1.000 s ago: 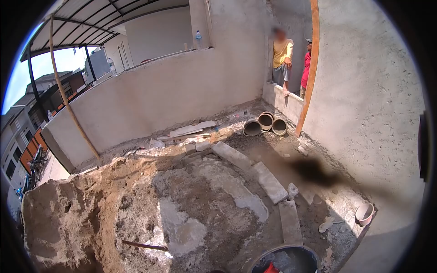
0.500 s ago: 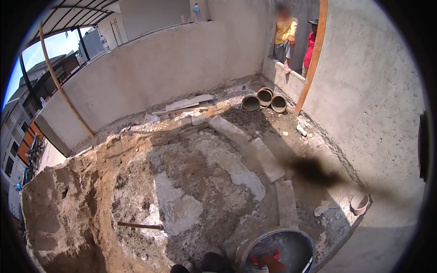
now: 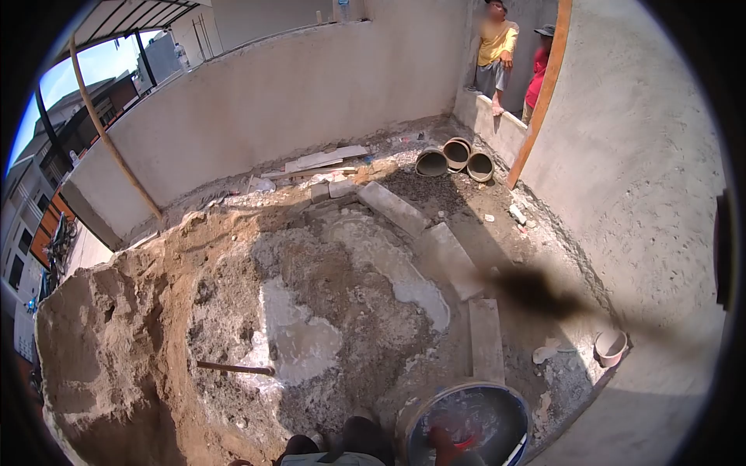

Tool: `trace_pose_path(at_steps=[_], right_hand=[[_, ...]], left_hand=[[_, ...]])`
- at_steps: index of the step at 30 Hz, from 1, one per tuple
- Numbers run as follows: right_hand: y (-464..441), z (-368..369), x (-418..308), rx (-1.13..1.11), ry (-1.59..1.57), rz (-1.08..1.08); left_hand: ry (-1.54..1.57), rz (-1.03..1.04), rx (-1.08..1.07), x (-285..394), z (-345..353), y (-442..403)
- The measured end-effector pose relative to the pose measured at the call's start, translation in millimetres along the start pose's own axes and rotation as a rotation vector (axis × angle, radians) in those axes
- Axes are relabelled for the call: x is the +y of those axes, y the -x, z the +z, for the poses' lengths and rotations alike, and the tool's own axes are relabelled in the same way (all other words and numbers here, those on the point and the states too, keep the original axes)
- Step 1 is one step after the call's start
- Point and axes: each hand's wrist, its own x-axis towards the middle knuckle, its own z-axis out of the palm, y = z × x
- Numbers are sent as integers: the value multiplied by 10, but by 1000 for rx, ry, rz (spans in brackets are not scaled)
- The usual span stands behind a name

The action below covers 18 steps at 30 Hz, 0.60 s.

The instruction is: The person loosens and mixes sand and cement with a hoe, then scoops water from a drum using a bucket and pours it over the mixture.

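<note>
A round drum of greyish water (image 3: pixel 503 412) is at the bottom, right of centre. My right hand (image 3: pixel 443 439) reaches down into it, blurred, with its fingers closed on the edge of a red container (image 3: pixel 468 443). That container is low in the stirred water and only partly visible. My left hand does not show. My dark-clad knees (image 3: pixel 365 436) are at the bottom edge, left of the drum.
Wet grey mix (image 3: pixel 303 346) lies on a sandy mound with a rod (image 3: pixel 233 367) on it. Pale blocks (image 3: pixel 486 342) curve behind the drum. Farther off are buckets (image 3: pixel 431 161), a pail (image 3: pixel 611 348), and two people (image 3: pixel 495 50) at a wall opening.
From above the drum at the bottom edge, the view has shifted to show more of it and my knees. My right hand has come into view, reaching to the red container in the water.
</note>
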Motion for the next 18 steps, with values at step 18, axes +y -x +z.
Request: trace_pose_path(at_steps=[18], right_hand=[[2092,-1033,-647,573,-231,170]], left_hand=[[140,-131,-79,513,203,-399]])
